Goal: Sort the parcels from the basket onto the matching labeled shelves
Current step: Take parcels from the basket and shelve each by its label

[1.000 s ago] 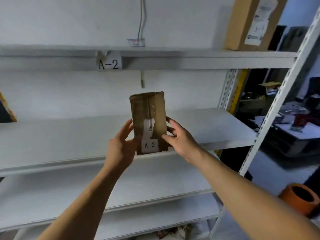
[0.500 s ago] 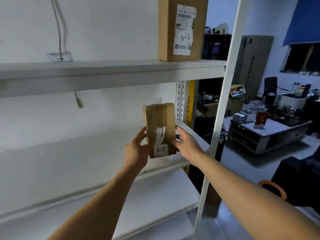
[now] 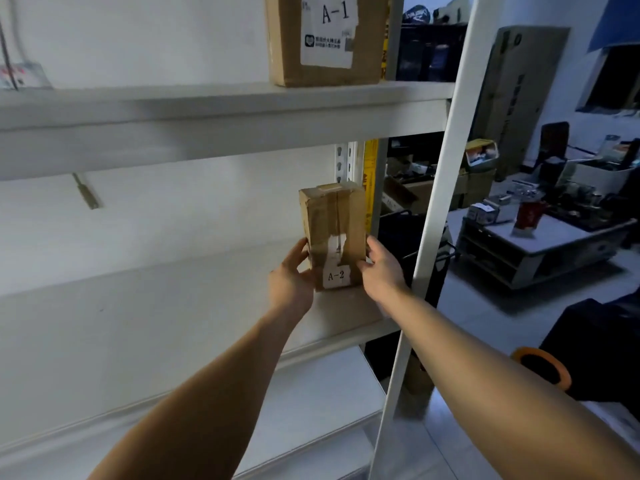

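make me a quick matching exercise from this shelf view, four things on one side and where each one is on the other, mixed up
Things
1. A-1 box
2. A-2 parcel
3. left hand
4. orange basket

Places
a. on the floor, right of the rack
b. on the upper shelf
c. upright at the right end of the middle shelf, held between both hands
d. against the parcel's left side

Pairs: 1-b, 2-c, 3-d, 4-a

The right hand grips the parcel's other side.
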